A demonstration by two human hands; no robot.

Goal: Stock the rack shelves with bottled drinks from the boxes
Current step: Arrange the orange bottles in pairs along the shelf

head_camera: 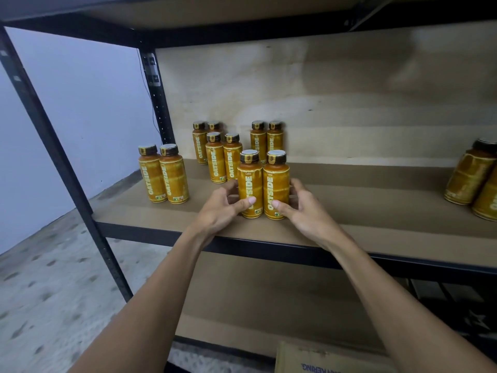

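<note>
Two orange bottles with dark caps stand side by side on the brown shelf board (363, 211), near its front edge. My left hand (220, 208) wraps the left bottle (250, 181) low down, thumb on its label. My right hand (298, 203) holds the right bottle (277, 181) the same way. Both bottles are upright and touching each other. Behind them stand several more of the same bottles in pairs (223, 157), and another pair (164, 176) stands further left.
Two more bottles (473, 179) stand at the shelf's right edge. Black steel uprights (61, 168) frame the rack on the left, with a shelf overhead. A lower shelf board (269, 305) and the top of a cardboard box (322, 359) lie below. Speckled floor lies to the left.
</note>
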